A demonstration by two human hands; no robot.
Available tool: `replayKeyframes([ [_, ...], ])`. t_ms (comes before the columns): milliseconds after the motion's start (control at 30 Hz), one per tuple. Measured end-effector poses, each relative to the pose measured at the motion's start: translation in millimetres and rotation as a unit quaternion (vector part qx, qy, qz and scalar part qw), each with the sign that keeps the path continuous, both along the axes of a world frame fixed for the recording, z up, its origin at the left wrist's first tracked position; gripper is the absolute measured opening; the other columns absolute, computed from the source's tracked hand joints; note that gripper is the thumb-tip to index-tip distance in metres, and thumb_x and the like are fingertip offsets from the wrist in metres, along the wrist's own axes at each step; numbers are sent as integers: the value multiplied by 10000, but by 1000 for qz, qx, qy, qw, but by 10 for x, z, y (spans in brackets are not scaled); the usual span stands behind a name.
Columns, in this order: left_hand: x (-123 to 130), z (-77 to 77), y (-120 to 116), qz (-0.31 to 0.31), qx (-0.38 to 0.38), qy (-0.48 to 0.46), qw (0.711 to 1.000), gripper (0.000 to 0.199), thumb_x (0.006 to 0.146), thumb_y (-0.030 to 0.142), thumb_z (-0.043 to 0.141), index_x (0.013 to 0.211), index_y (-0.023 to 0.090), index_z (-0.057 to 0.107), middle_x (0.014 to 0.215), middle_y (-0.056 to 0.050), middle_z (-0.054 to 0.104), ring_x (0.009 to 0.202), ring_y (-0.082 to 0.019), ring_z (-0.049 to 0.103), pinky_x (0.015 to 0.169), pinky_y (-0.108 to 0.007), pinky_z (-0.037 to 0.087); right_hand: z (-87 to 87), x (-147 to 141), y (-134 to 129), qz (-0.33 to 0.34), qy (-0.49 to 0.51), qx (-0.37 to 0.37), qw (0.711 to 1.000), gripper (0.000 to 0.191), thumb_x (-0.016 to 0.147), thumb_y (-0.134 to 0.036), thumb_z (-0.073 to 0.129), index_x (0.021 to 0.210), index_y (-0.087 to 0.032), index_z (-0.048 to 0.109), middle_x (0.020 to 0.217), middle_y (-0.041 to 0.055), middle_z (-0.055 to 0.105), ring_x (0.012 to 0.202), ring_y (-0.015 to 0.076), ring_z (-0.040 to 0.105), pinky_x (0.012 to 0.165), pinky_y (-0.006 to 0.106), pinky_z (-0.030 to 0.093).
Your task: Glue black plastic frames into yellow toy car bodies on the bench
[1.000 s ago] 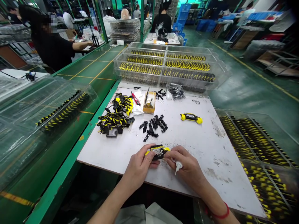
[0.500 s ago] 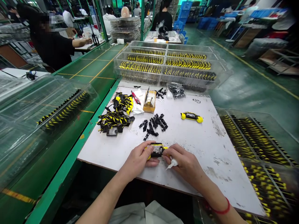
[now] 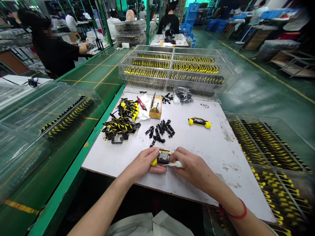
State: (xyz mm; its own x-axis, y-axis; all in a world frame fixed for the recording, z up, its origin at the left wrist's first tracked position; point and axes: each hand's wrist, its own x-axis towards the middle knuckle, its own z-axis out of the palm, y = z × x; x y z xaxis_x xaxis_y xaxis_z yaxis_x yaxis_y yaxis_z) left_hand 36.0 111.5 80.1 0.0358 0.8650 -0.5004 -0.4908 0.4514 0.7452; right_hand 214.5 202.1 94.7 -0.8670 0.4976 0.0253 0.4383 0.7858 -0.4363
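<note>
My left hand (image 3: 141, 164) grips a yellow-and-black plastic part (image 3: 162, 157), with its fingers over the top and one yellow end showing. My right hand (image 3: 193, 167) holds a small white squeeze tube (image 3: 176, 165) between its fingers. The tube lies almost flat, with its thin nozzle pointing left and touching or nearly touching the part's near edge. Both hands rest just above a white work board (image 3: 118, 157), and they hide part of the plastic piece. A similar assembled yellow-and-black part (image 3: 199, 122) lies on the board ahead and to the right.
A heap of yellow-and-black parts (image 3: 120, 127) and loose black pieces (image 3: 159, 131) lie ahead on the board. Behind them are a small tool box (image 3: 156, 106) and red-handled snips (image 3: 142, 103). Clear trays of parts (image 3: 169, 68) stand beyond and on both sides. A co-worker (image 3: 56, 52) works at the green bench (image 3: 103, 72).
The white tube has swung from pointing down to lying nearly flat, with its nozzle toward the part. Both hands have moved slightly closer to me, and the part sits flatter.
</note>
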Motion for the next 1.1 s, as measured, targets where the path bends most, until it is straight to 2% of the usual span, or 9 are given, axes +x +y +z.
replayKeyframes([
  [267,-23,37,30,-8,-8,-35,999,333,881,385,576,1106,142,611,944,-89,684,715,-142,685,724,-255,579,66,-67,14,5,-48,23,999,141,754,-80,557,841,-192,552,845,7,561,675,136,576,591,237,402],
  [433,-52,24,18,-15,-4,-43,999,334,882,375,581,1107,131,611,1056,-119,663,705,-130,684,723,-249,582,67,-85,37,16,-30,40,999,156,735,-77,578,842,-191,584,838,7,573,627,124,559,546,228,359],
  [633,-85,0,15,-27,21,-27,999,397,783,276,721,1140,145,608,1075,-115,670,791,-146,690,771,-247,565,54,-99,70,10,-17,20,1000,128,759,-110,604,852,-198,605,856,13,595,656,134,582,569,230,387],
  [767,-97,3,25,-7,17,-6,1000,434,735,268,764,1117,125,613,1024,-121,687,801,-168,692,774,-271,564,4,-62,135,-13,64,-53,996,72,831,-190,575,887,-214,613,873,20,621,748,145,601,667,246,440],
  [867,-97,0,23,3,15,-1,1000,456,730,278,766,1127,122,605,1013,-124,690,796,-168,691,761,-268,564,-19,0,172,-95,109,-128,981,133,867,-292,539,948,-213,609,857,21,641,744,150,598,692,271,461],
  [967,-81,1,19,6,12,0,1000,456,742,275,754,1136,116,589,989,-122,693,789,-163,688,754,-262,562,-52,65,156,-171,98,-224,955,243,868,-379,516,1027,-209,587,808,5,645,679,149,587,637,276,464],
  [1100,-32,25,18,-1,25,12,1000,489,764,279,734,1183,112,548,930,-100,693,772,-149,681,751,-255,560,-138,82,77,-181,84,-362,910,335,860,-429,522,1097,-196,564,655,-25,605,501,119,500,484,245,398],
])
